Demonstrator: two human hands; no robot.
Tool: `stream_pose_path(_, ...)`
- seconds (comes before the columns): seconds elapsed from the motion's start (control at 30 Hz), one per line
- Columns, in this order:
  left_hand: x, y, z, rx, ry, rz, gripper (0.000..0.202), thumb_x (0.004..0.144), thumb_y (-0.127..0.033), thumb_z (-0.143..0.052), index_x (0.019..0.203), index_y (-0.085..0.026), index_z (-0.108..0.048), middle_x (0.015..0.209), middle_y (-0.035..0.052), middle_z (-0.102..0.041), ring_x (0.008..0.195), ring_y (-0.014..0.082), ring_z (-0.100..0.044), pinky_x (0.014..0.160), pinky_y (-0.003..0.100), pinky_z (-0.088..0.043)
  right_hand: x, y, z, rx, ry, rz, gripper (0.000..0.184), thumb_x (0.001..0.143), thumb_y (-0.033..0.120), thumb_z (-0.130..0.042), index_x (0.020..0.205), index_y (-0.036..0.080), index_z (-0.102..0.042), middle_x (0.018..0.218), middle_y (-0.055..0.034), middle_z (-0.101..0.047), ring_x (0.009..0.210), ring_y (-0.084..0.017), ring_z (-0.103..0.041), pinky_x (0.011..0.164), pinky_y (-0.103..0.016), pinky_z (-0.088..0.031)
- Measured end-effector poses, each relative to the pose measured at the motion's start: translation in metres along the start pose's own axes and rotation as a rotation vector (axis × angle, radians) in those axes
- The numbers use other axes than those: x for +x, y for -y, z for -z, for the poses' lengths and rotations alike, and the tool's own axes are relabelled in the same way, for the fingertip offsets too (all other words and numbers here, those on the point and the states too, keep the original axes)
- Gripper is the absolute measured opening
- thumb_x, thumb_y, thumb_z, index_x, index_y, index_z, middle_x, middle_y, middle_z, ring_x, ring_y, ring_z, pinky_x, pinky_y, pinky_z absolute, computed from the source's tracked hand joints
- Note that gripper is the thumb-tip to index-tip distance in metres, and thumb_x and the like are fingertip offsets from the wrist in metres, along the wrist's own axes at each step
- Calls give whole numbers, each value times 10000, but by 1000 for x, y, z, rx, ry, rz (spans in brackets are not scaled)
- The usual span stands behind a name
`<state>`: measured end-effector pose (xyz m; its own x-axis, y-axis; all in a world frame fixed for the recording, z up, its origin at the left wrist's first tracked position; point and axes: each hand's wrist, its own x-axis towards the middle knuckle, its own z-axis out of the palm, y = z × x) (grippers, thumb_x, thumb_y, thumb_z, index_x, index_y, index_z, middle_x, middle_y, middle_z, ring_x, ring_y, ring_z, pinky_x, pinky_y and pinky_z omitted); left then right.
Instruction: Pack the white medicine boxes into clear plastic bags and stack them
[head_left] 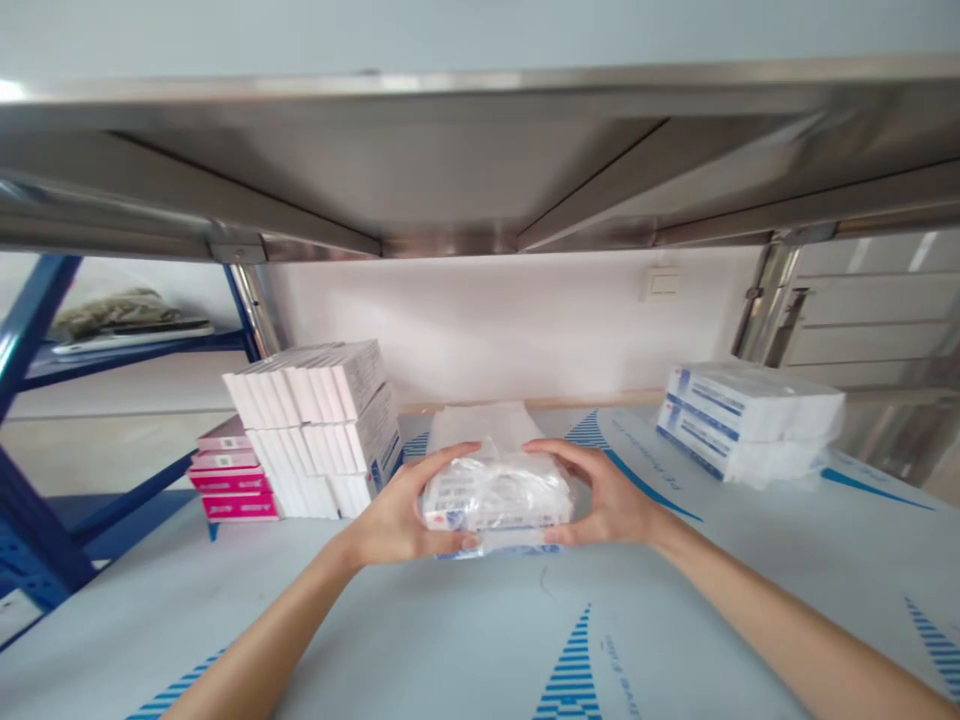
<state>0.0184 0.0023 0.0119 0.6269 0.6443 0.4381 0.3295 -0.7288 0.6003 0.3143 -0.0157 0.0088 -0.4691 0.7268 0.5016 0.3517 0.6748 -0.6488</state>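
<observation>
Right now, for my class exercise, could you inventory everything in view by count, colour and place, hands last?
Wrapped bundle: one, white and blue, between the hands
Whitish translucent item: one, behind it
White boxes: many, stacked left
Pink boxes: about four, far left
Wrapped boxes: one stack, white and blue, right
Lower shelf: one, pale blue, beneath
Upper shelf: one, silvery, overhead
Posts: two, silvery, rear
Rack: one, blue, left
Wall switch: one, white, rear
Left hand: one, bare, bundle's left
Right hand: one, bare, bundle's right
</observation>
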Motion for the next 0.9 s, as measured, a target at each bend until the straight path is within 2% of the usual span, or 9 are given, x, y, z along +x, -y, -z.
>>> stream_pose_path(0.17,-6,-5,-4,99,110,-52,865,688,-419,-823,1449,-300,-429,1446,72,-547,1261,309,-558,1078,479,-447,-18,0,2,-249,107,32,862,601,478,-863,1382,318,-537,1286,-75,-649,1136,-315,-631,984,-460,-505)
stream_pose_path(0.27,-8,-10,-9,135,161,-95,823,711,-426,-799,1435,-289,-434,1354,74,-594,1224,298,-572,1064,467,-461,-28,-1,5,-336,166,16,874,603,507,-859,1399,365,-530,1286,-52,-654,1156,-319,-618,1007,-469,-493)
stream_pose_path(0.33,-9,-10,-13,155,191,-103,775,718,-442,-793,1403,-283,-468,1325,82,-577,1203,294,-578,1048,454,-477,-33,-3,6,-368,200,-7,871,614,521,-852,1408,382,-524,1297,-45,-651,1187,-327,-598,1037,-484,-469)
stream_pose_path(0.43,-10,-5,-15,214,218,-104,731,737,-470,-779,1386,-294,-493,1385,100,-487,1201,302,-576,1031,455,-492,-33,-6,6,-391,242,-10,873,624,553,-845,1413,364,-521,1321,-56,-636,1249,-334,-555,1077,-498,-434)
stream_pose_path(0.53,-10,-3,-14,278,194,-190,771,743,-522,-774,1411,-282,-475,1403,129,-458,1257,331,-524,1052,492,-467,-27,-3,7,-377,251,87,932,599,597,-851,1413,284,-522,1382,-112,-567,1304,-344,-498,1090,-496,-422)
stream_pose_path(0.6,-10,-5,-13,327,144,-273,774,746,-549,-768,1405,-255,-488,1397,150,-464,1295,352,-473,1071,527,-435,-21,5,7,-365,204,168,834,688,609,-792,1392,244,-537,1410,-141,-519,1316,-335,-479,1086,-496,-419)
stream_pose_path(0.7,-10,-12,-16,377,78,-354,570,844,-467,-690,1334,-210,-553,1328,156,-515,1265,326,-480,1057,513,-437,-12,21,2,-401,113,279,435,896,459,-639,1258,219,-620,1287,-131,-594,1204,-272,-555,1020,-453,-463)
stream_pose_path(0.8,-12,-19,-22,407,28,-399,387,915,-344,-599,1259,-169,-597,1237,147,-567,1206,286,-513,1026,461,-459,-4,34,-9,-474,83,374,176,920,285,-609,1059,197,-671,1052,-88,-678,973,-214,-625,908,-395,-500)
stream_pose_path(0.9,-14,-24,-27,434,19,-422,368,922,-318,-584,1246,-145,-601,1210,146,-592,1161,277,-535,1004,445,-469,-2,37,-18,-489,92,423,91,891,220,-620,954,176,-668,908,-67,-677,835,-193,-606,809,-371,-507)
